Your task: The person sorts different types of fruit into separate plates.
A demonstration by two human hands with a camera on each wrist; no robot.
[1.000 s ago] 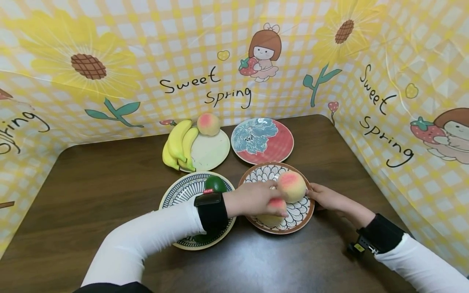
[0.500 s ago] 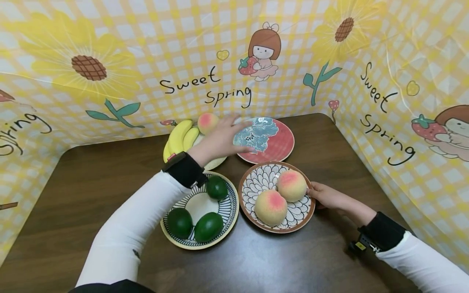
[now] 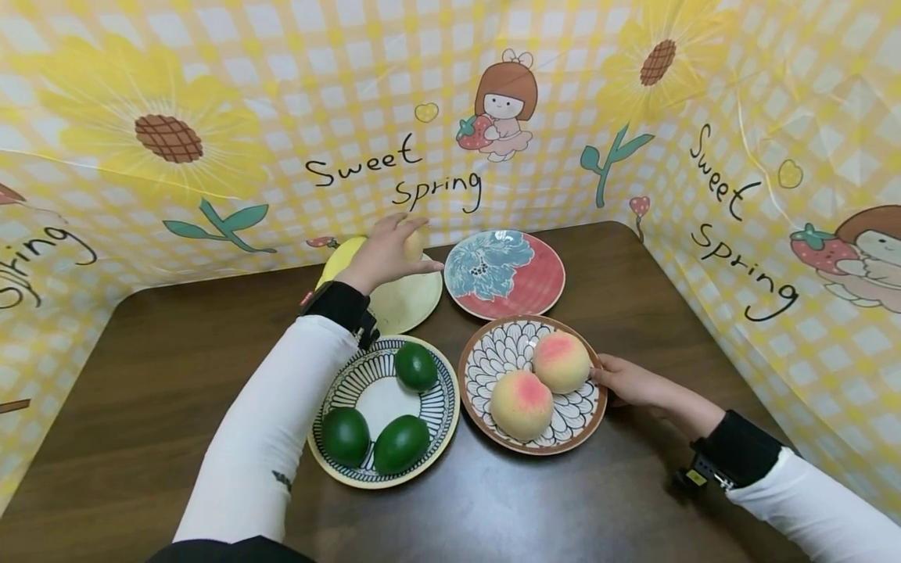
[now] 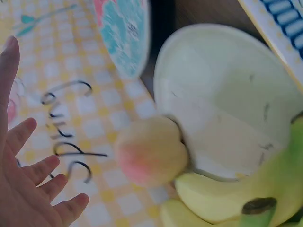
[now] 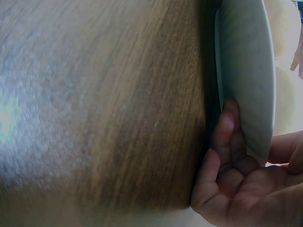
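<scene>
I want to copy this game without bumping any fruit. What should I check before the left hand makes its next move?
1. Left hand open: ok, fingers spread.
2. Far peach in reach: ok, it looks just past the fingers, with a gap in the left wrist view.
3. Far peach well apart from the bananas: not ok, they sit very close.
4. Far peach fully on the pale green plate: cannot tell, it hides what is under it.
5. Brown-rimmed plate held: ok, the right hand grips its edge.
6. Room there beside the two peaches: probably ok, some patterned surface shows.
</scene>
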